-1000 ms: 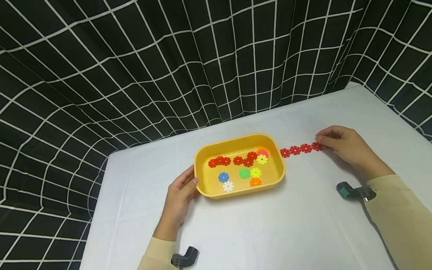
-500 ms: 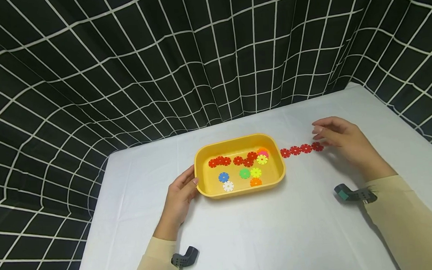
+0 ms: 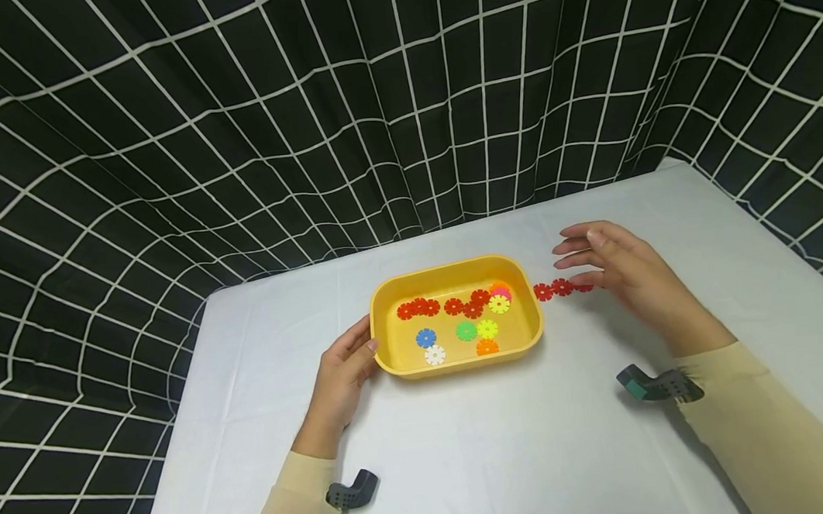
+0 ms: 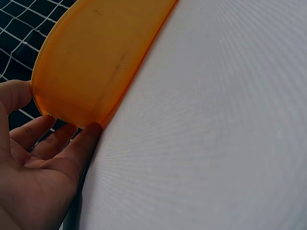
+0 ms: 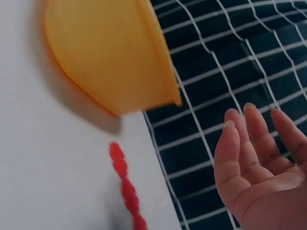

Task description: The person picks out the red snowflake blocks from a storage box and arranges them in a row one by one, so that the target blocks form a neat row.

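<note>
My left hand (image 3: 344, 369) holds the left end of a yellow plastic tray (image 3: 458, 351), thumb at the rim and fingers against the outer wall. The left wrist view shows that thumb and the fingertips touching the tray (image 4: 91, 57). Right of the tray lies a row of red snowflake discs (image 3: 561, 286), end to end on the table. My right hand (image 3: 618, 265) hovers over the row's right end with fingers spread and nothing in them, hiding part of it. In the right wrist view the red row (image 5: 128, 191) lies apart from those fingers.
Inside the tray are several red discs (image 3: 454, 306), a blue disc (image 3: 426, 338), a white disc (image 3: 434, 354), a green disc (image 3: 466, 331), and some yellow, orange and pink ones. A white cloth (image 3: 463, 448) covers the table. A black gridded curtain (image 3: 404, 118) hangs behind it.
My right hand has let go of the rightmost red disc, lifted, and moved left toward the tray with its fingers spreading. The left hand and the tray have stayed put.
</note>
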The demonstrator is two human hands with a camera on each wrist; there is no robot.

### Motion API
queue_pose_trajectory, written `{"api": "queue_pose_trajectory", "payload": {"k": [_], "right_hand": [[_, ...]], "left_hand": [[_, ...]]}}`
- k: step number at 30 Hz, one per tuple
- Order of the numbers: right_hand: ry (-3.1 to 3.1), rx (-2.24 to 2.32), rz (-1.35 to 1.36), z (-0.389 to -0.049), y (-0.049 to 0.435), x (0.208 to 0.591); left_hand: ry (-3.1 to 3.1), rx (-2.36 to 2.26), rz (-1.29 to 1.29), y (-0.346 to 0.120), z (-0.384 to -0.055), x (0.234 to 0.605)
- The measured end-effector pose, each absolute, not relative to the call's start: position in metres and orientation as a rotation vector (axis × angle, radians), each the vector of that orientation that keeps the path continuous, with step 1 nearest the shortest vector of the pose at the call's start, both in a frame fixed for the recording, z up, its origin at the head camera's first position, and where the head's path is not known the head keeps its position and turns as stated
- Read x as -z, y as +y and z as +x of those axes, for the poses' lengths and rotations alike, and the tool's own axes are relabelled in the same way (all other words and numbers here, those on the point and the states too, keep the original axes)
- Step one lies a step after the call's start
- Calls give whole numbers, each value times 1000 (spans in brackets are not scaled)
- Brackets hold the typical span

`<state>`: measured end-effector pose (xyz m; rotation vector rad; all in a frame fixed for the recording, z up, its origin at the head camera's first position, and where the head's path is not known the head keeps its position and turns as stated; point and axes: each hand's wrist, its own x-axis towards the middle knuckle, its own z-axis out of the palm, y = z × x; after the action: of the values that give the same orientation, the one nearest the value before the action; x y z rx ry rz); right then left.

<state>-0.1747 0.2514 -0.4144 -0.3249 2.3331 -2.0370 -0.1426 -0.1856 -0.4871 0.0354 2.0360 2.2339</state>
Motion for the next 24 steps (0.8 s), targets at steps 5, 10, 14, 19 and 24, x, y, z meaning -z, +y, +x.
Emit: {"api": "queue_pose_trajectory", "payload": {"k": [5, 10, 14, 19, 24], "right_hand": [[2286, 2020, -428, -172, 235, 417], [2218, 2030, -479, -171, 217, 415], [2190, 2020, -475, -172, 204, 411], [2196, 1972, -457, -177, 186, 409], [2181, 1946, -459, -185, 166, 411]], "left_hand": [[2032, -2237, 42, -185, -143, 487], [2026, -2238, 44, -185, -144, 486], [2021, -2244, 38, -185, -143, 487], [2022, -2245, 44, -186, -143, 487], [2025, -2240, 48, -186, -143, 487]]}}
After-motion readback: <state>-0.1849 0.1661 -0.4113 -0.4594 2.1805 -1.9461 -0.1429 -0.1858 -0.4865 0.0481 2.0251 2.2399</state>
